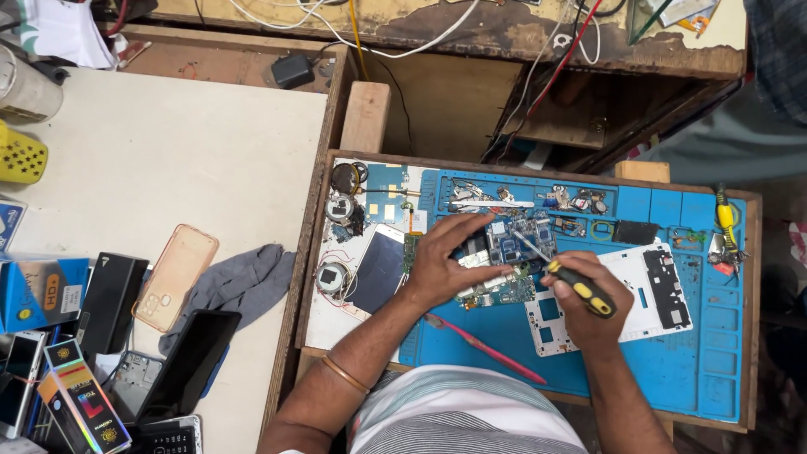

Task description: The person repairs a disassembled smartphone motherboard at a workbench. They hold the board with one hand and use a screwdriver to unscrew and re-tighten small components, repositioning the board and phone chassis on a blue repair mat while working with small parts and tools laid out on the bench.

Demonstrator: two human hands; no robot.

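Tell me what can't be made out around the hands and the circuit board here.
- Head view: screwdriver tip on the circuit board, too small to tell what it touches.
- Board's left part, hidden under the left hand.
- Screwdriver handle's lower end, hidden in the right hand.
- Small parts on the blue mat, too small to identify.

I am seeing my right grip [580, 303] closing on a screwdriver [578, 287] showing yellow and black, its tip over a blue-and-green circuit board [508, 256]. Under both grips a blue mat [672, 361] is lying. Right of that grip a white frame [656, 290] is showing; below my left grip [445, 261] a pink stick [483, 346] is lying.
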